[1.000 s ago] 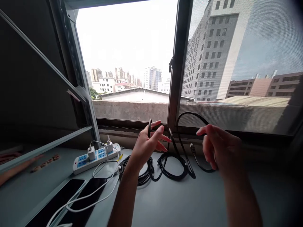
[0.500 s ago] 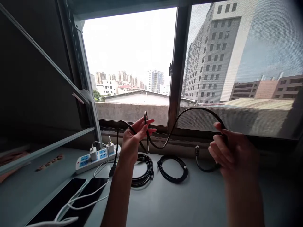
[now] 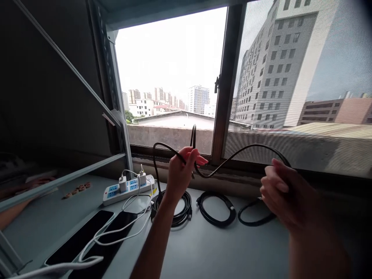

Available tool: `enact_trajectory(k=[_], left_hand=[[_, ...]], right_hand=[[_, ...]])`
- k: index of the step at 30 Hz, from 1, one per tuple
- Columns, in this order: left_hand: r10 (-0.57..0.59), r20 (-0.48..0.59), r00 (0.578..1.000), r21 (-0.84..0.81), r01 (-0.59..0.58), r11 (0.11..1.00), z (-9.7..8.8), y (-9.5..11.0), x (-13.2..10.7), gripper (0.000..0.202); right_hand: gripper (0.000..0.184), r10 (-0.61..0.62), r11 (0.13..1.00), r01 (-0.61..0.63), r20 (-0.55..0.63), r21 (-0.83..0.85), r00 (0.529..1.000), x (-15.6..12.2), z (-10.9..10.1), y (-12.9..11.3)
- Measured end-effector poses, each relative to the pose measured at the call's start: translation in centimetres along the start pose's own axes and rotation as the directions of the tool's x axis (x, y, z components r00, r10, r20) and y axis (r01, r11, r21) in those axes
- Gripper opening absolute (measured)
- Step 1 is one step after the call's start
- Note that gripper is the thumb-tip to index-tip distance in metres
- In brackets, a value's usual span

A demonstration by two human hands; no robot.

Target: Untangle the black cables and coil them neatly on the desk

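A black cable (image 3: 255, 145) hangs in the air between my two hands, sagging and then arching up towards the right. My left hand (image 3: 183, 166) is closed on it in a pinch, with a narrow loop standing up above the thumb. Another stretch of it bends over to the left of that hand and drops to the table, beside the coils. On the right, my right hand (image 3: 280, 190) curls its fingers round the cable; its end there is hidden. Below the hands lie a coiled black cable (image 3: 190, 209) and a second coil (image 3: 216, 224).
Under my right hand is another black cable loop (image 3: 252, 223). A white power strip (image 3: 110, 199) with plugs, white cables (image 3: 124, 238) and two dark flat devices (image 3: 78, 238) lie to the left. Small brown pieces (image 3: 77, 190) sit beyond a metal shelf bar (image 3: 87, 170). A window stands behind.
The view has shifted, so the scene sits further right. The loop above my left hand stands taller, and the arch near my right hand is lower and flatter. Both hands keep hold.
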State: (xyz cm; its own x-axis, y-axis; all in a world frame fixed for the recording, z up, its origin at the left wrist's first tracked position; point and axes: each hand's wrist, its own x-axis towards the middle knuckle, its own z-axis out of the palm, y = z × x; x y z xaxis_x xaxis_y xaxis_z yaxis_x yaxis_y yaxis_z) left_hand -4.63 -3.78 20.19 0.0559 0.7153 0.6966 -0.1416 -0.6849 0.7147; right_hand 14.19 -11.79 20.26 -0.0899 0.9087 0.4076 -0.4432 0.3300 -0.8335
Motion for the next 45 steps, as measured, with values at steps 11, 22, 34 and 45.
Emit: enact_trajectory(k=[11, 22, 34, 45], left_hand=[[-0.201, 0.22, 0.955, -0.072, 0.221, 0.972, 1.0, 1.8, -2.0, 0.047], [-0.37, 0.183, 0.911, 0.213, 0.331, 0.919, 0.7, 1.4, -2.2, 0.032], [-0.263, -0.022, 0.965, 0.09, 0.264, 0.96, -1.2, 1.7, -0.9, 0.042], [0.017, -0.471, 0.882, -0.096, -0.07, 0.993, -4.3, 2.7, -0.3, 0.07]], right_hand=[[0.044, -0.159, 0.878, 0.053, -0.186, -0.476, 0.969, -0.6, 2.3, 0.5], [0.047, -0.265, 0.718, -0.026, -0.308, -0.695, 0.913, -1.9, 0.9, -0.6], [0.03, -0.385, 0.86, 0.147, -0.433, -0.488, 0.815, -1.3, 1.1, -0.4], [0.024, -0.235, 0.942, 0.116, -0.371, -0.316, 0.898, -0.8, -1.6, -1.2]])
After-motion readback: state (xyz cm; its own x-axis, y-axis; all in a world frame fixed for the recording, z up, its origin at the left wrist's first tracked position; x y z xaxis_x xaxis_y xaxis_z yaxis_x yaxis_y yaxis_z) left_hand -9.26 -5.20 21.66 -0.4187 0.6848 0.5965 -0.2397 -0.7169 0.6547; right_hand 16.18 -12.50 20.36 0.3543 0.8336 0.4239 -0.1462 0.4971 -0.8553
